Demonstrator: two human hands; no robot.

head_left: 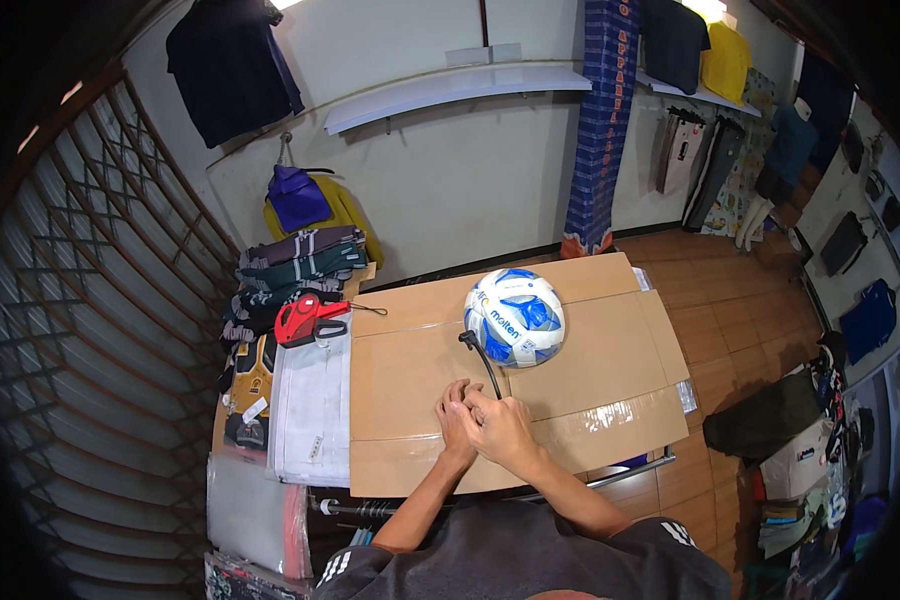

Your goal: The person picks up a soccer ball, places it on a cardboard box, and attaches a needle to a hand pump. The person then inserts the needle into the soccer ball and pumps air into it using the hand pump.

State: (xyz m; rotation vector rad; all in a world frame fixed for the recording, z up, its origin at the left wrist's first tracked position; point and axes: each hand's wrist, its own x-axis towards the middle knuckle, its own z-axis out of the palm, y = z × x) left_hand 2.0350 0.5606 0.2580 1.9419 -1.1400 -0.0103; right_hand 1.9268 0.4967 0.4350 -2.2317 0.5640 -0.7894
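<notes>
A white and blue molten football rests on a flat sheet of cardboard. My right hand is closed around the lower end of a thin black hose. The hose curves up from my fist, and its black angled head is beside the ball's lower left side; whether it touches the ball I cannot tell. My left hand is against my right hand, its fingers bent together. What they hold, if anything, is hidden.
Left of the cardboard lie a red and black handheld device and a white wrapped stack. Folded clothes are piled behind them. A blue pillar stands at the back. More clothing and a tiled floor are on the right.
</notes>
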